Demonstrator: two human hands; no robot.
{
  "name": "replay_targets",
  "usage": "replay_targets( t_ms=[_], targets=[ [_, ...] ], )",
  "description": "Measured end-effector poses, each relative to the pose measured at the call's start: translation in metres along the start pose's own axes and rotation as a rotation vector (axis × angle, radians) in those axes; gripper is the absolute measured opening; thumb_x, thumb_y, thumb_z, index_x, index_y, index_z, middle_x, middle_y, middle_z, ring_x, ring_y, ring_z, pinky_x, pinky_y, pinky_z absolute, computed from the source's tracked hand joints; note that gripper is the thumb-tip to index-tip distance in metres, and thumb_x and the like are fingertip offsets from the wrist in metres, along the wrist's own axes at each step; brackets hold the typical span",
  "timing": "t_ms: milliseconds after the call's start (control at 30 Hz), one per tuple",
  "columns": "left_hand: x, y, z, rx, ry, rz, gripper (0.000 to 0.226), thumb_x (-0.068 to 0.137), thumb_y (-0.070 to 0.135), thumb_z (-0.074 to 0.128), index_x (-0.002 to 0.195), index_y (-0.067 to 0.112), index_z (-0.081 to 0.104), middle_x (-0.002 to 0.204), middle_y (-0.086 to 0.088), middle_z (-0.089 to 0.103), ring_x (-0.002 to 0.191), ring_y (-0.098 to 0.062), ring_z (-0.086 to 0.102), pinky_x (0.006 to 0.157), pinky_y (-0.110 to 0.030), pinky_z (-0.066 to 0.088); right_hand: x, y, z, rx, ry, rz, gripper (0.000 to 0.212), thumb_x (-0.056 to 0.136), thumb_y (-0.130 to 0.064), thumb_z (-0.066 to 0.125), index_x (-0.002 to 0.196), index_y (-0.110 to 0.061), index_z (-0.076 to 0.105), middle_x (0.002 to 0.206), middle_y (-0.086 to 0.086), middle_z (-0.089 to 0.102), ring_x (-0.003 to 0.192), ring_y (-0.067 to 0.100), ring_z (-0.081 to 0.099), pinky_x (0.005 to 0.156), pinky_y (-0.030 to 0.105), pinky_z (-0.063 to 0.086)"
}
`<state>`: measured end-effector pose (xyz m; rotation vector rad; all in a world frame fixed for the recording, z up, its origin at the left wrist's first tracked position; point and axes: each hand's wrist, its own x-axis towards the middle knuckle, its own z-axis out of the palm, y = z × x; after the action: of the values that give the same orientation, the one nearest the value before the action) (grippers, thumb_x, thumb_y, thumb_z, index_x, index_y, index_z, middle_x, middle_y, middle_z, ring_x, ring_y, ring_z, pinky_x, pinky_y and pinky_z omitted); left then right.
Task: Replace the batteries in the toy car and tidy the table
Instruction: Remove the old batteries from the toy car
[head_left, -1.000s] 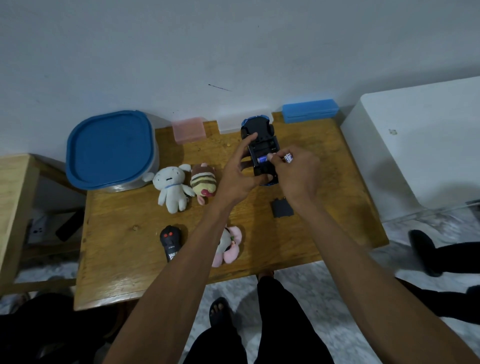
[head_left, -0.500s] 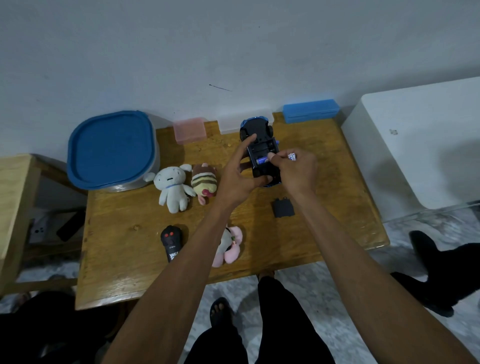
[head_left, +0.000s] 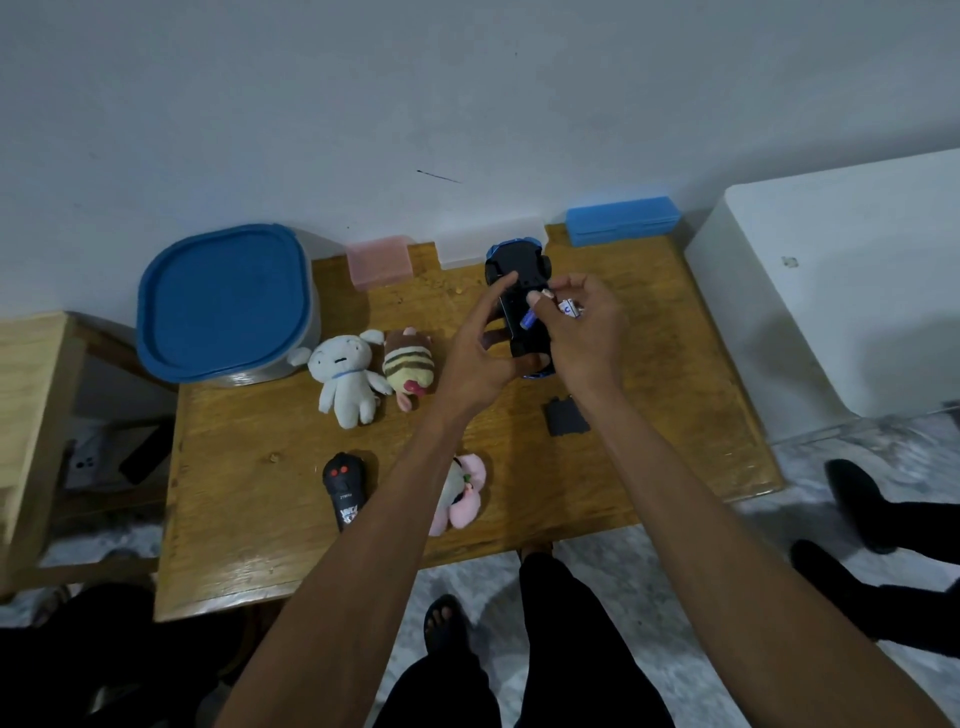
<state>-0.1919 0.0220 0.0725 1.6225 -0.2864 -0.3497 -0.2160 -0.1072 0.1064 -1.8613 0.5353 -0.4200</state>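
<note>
The blue toy car (head_left: 518, 270) lies upside down on the wooden table (head_left: 249, 499), its black underside and open battery bay facing up. My left hand (head_left: 480, 353) grips the car's left side, thumb under its near end. My right hand (head_left: 584, 332) pinches a blue battery (head_left: 527, 318) with thumb and forefinger at the bay and holds a second battery (head_left: 570, 307) among its other fingers. The black battery cover (head_left: 563, 415) lies on the table just below my right wrist. A black remote control (head_left: 343, 488) lies near the front left.
A white plush (head_left: 345, 376), a striped plush (head_left: 409, 366) and a pink plush (head_left: 465, 493) lie on the table. A blue-lidded tub (head_left: 223, 306) stands at the back left. Pink (head_left: 379, 261), clear (head_left: 467, 249) and blue (head_left: 622, 221) boxes line the wall. A white cabinet (head_left: 841, 291) stands right.
My right hand has tilted the blue battery up at the bay and its fingers have spread a little. The left hand and car have stayed put.
</note>
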Motion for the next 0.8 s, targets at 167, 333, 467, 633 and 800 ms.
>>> replay_targets(
  t_ms=[167,333,467,633,800],
  targets=[
    [0.0,-0.004,-0.002,0.023,0.001,-0.022,0.095,0.076,0.002,0.086,0.153,0.028,0.039,0.148,-0.007,0.049,0.114,-0.012,0.064,0.083,-0.036,0.062,0.012,-0.005,-0.007,0.009,0.011,0.013,0.019,0.098,-0.016,0.057,0.108,-0.017,0.073,0.095,-0.011,0.069,0.086,-0.003,0.064,0.069,0.01,0.05],
    [0.004,-0.017,-0.006,0.095,-0.028,-0.09,0.099,0.073,0.009,0.089,0.152,0.039,0.038,0.149,-0.002,0.05,0.128,-0.022,0.055,0.094,-0.052,0.057,0.024,0.001,-0.018,-0.058,-0.006,0.005,0.029,0.106,-0.025,0.044,0.103,-0.016,0.072,0.094,-0.002,0.068,0.073,-0.006,0.054,0.062,0.006,0.04],
    [0.007,-0.027,-0.006,0.106,-0.076,-0.221,0.105,0.072,-0.002,0.086,0.154,0.036,0.033,0.15,-0.007,0.047,0.132,-0.023,0.05,0.088,-0.03,0.06,0.031,0.012,-0.025,-0.131,-0.052,0.021,0.033,0.107,-0.039,0.043,0.1,-0.019,0.068,0.075,-0.006,0.062,0.056,0.001,0.052,0.053,0.011,0.041],
    [0.012,-0.042,-0.003,0.159,-0.128,-0.372,0.111,0.071,-0.007,0.085,0.155,0.037,0.028,0.147,-0.011,0.045,0.132,-0.031,0.051,0.098,-0.05,0.056,0.04,0.029,-0.031,0.011,-0.114,0.145,0.024,0.106,-0.027,0.049,0.11,-0.011,0.066,0.083,-0.004,0.066,0.052,0.011,0.063,0.049,0.029,0.056],
    [0.016,-0.053,0.0,0.203,-0.128,-0.453,0.115,0.069,-0.008,0.086,0.155,0.042,0.027,0.149,-0.01,0.044,0.135,-0.033,0.049,0.102,-0.058,0.051,0.051,0.048,-0.034,-0.028,-0.126,0.162,0.016,0.105,-0.022,0.053,0.111,-0.017,0.067,0.091,-0.005,0.063,0.053,0.005,0.057,0.045,0.015,0.043]
  ],
)
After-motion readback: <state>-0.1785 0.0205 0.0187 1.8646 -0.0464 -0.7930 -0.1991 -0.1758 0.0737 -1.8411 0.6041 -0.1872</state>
